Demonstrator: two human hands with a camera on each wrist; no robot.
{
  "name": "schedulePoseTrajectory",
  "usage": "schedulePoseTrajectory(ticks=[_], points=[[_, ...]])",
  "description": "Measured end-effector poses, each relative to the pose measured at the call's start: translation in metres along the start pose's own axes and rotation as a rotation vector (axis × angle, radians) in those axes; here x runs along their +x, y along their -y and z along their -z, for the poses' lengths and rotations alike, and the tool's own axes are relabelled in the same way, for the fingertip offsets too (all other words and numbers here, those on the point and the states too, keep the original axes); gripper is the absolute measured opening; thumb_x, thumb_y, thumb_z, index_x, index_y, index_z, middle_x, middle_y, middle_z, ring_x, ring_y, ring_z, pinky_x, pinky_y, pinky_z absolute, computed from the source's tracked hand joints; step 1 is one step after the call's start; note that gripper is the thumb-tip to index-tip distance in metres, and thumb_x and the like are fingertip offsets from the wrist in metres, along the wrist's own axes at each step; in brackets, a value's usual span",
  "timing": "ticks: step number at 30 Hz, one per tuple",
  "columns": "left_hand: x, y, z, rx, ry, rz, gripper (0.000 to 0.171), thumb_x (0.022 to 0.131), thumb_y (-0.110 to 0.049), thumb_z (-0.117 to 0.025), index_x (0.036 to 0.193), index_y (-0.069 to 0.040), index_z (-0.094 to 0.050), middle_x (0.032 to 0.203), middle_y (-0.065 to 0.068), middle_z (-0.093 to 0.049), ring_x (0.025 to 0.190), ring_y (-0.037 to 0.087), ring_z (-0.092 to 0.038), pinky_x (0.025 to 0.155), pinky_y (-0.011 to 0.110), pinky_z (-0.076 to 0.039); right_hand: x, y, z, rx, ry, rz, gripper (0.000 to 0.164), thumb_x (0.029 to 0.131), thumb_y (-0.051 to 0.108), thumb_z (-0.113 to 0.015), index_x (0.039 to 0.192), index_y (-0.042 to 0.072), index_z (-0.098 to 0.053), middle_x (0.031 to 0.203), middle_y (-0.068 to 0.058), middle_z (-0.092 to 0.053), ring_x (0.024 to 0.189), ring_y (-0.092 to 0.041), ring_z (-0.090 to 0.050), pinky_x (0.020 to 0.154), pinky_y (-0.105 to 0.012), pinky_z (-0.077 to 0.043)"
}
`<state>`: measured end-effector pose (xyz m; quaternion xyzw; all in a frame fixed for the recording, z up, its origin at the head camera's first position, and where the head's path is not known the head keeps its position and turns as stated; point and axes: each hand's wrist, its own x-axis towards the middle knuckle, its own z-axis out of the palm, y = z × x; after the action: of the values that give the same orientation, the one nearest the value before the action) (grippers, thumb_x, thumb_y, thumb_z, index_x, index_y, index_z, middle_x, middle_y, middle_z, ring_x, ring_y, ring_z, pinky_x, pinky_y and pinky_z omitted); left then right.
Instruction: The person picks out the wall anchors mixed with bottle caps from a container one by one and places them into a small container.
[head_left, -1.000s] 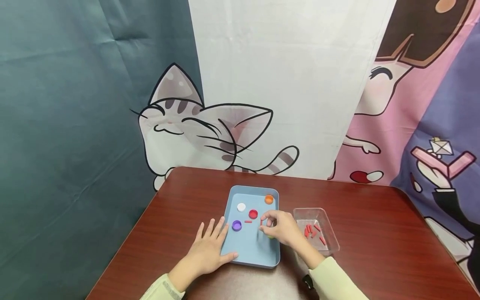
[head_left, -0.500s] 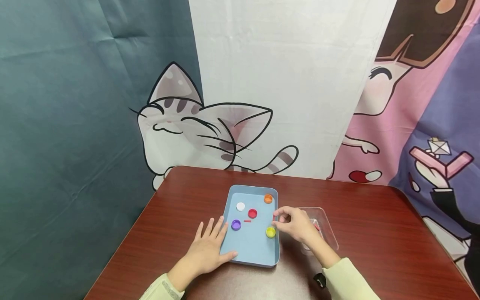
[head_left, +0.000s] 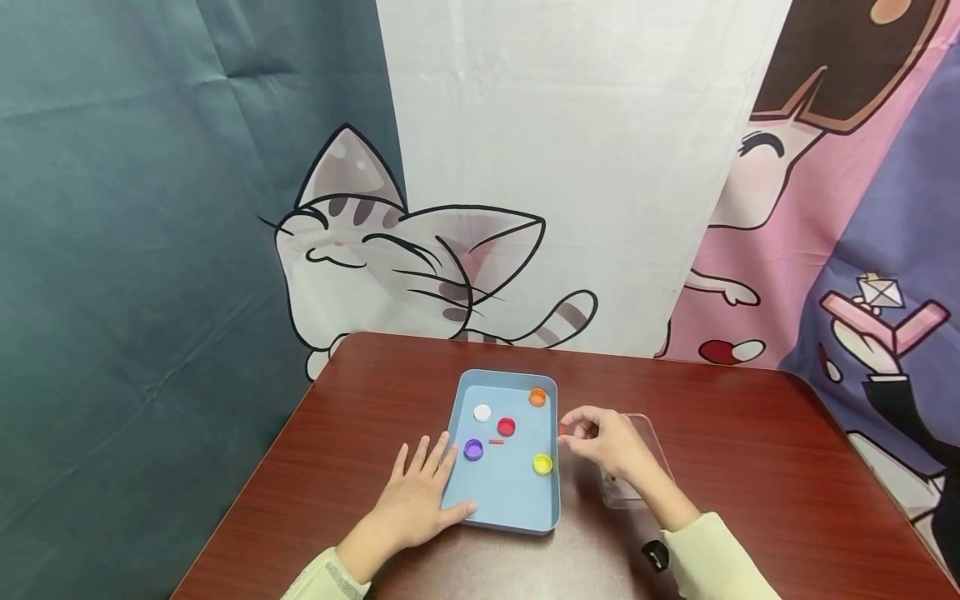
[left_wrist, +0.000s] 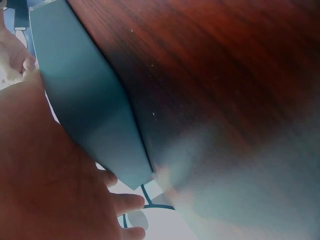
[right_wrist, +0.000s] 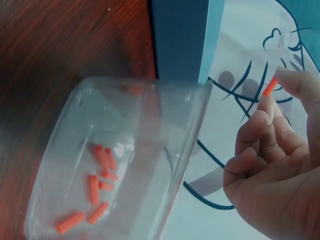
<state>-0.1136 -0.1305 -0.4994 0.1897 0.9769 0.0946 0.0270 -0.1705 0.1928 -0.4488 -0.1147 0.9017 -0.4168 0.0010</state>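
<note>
My right hand (head_left: 609,443) pinches a short red stick (right_wrist: 270,86) between thumb and forefinger, just beyond the right edge of the blue tray (head_left: 501,502). Below that hand is a clear plastic box (head_left: 626,503), where the right wrist view shows several more red sticks (right_wrist: 94,189). With fingers spread, my left hand (head_left: 412,502) rests at the tray's left side, its thumb over the near left corner. Inside the tray, one red stick (head_left: 496,442) lies between a purple cap (head_left: 473,450) and a red cap (head_left: 506,427).
A white cap (head_left: 482,412), an orange cap (head_left: 537,397) and a yellow cap (head_left: 542,464) also sit in the tray. The brown wooden table (head_left: 390,383) ends at a printed cloth (head_left: 487,150) behind. A small black object (head_left: 656,555) shows beside the right sleeve.
My right hand has moved from over the tray to the right, past its edge, carrying the red stick. The yellow cap has come into full view. My left hand stays in place.
</note>
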Motion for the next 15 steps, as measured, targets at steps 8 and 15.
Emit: schedulePoseTrajectory(ticks=[8, 15], points=[[0.000, 0.001, -0.001, -0.003, -0.002, 0.000, 0.093, 0.093, -0.072, -0.048, 0.158, -0.007, -0.034, 0.168, 0.013, -0.022, 0.152, 0.043, -0.020, 0.119, 0.066, -0.011, -0.003, -0.006, 0.011, -0.020, -0.006, -0.007, 0.024, 0.082, 0.024, -0.084, 0.101, 0.013, -0.073, 0.073, 0.005, -0.060, 0.065, -0.014, -0.055, 0.047, -0.025, -0.042], [0.000, 0.001, -0.002, -0.002, 0.000, -0.002, 0.093, 0.093, -0.073, -0.048, 0.159, -0.008, -0.033, 0.168, 0.013, -0.021, 0.152, 0.043, -0.020, 0.119, 0.066, -0.011, -0.006, -0.017, 0.020, 0.005, 0.001, 0.012, 0.024, 0.083, 0.024, -0.084, 0.101, 0.013, -0.073, 0.072, 0.004, -0.060, 0.064, -0.011, -0.053, 0.051, -0.023, -0.041]])
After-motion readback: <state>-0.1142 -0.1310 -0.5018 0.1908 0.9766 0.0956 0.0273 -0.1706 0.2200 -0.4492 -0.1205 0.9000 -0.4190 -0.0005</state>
